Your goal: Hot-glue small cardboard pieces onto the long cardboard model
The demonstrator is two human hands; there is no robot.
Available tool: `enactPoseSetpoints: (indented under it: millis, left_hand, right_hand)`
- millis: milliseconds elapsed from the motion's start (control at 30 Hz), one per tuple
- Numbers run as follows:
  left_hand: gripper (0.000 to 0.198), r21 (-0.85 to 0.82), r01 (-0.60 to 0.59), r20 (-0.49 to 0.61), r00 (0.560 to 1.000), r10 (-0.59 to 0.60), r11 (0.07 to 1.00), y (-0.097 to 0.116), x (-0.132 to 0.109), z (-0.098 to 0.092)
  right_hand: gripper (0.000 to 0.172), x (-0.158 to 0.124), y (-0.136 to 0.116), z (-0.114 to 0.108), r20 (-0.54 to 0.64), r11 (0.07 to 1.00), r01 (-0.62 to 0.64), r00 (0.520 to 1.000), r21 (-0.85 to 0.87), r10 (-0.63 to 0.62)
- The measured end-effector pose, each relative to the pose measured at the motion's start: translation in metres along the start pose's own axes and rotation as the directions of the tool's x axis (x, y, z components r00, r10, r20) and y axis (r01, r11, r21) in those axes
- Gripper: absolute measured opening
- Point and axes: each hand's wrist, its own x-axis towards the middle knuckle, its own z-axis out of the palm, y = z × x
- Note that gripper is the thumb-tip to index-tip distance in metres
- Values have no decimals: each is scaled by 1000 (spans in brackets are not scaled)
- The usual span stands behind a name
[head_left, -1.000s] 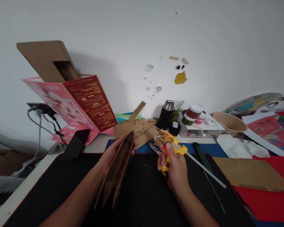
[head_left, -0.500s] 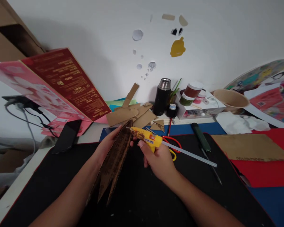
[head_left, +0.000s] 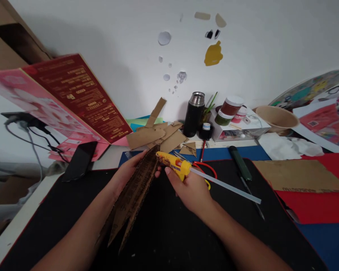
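Note:
My left hand (head_left: 130, 169) is closed on a long brown cardboard piece (head_left: 135, 188) with pointed, split lower ends and dark markings; the piece hides part of my fingers. In my right hand (head_left: 193, 186) is a yellow glue gun (head_left: 173, 162), stained brown near the front. Its nozzle is at the upper end of the cardboard, and I cannot tell whether it touches. A long translucent glue stick (head_left: 226, 185) sticks out of the gun's back. Just beyond my right hand lie scissors (head_left: 207, 167) with red and yellow handles, partly hidden.
Cardboard scraps (head_left: 152, 135) lie behind the hands, beside a black thermos (head_left: 194, 114). A phone (head_left: 80, 160) rests at left, under a red and pink folder (head_left: 79, 98). To the right are a dark-handled pointed tool (head_left: 240, 163), a flat cardboard sheet (head_left: 302, 175) and paint jars (head_left: 232, 107).
The cardboard piece's lower end has swung slightly left and toward me. The glue gun has shifted a little, its nozzle staying by the upper end.

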Motion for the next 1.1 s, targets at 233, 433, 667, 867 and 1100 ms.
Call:
enactPoseSetpoints:
  millis: [233, 433, 667, 867, 1100]
  left_hand:
    - [43, -45, -5, -36, 999, 3, 999, -6, 3, 3]
    - [49, -67, 53, -28, 998, -55, 996, -6, 4, 6]
    - [53, -47, 21, -48, 999, -24, 999, -4, 0, 11]
    - [58, -10, 84, -68, 994, -84, 996, -3, 0, 12]
    - [54, -67, 44, 1, 999, -44, 997, -3, -7, 16]
  right_hand:
    - [26, 0, 3, 0, 33, 955, 116, 993, -272, -112]
    - [29, 1, 4, 0, 35, 937, 111, 994, -331, -105]
    - [27, 3, 7, -2, 49, 919, 129, 992, -374, -119]
    - [31, 3, 7, -4, 60, 903, 144, 990, -405, -130]
    - [33, 3, 9, -4, 67, 888, 162, 987, -431, -147]
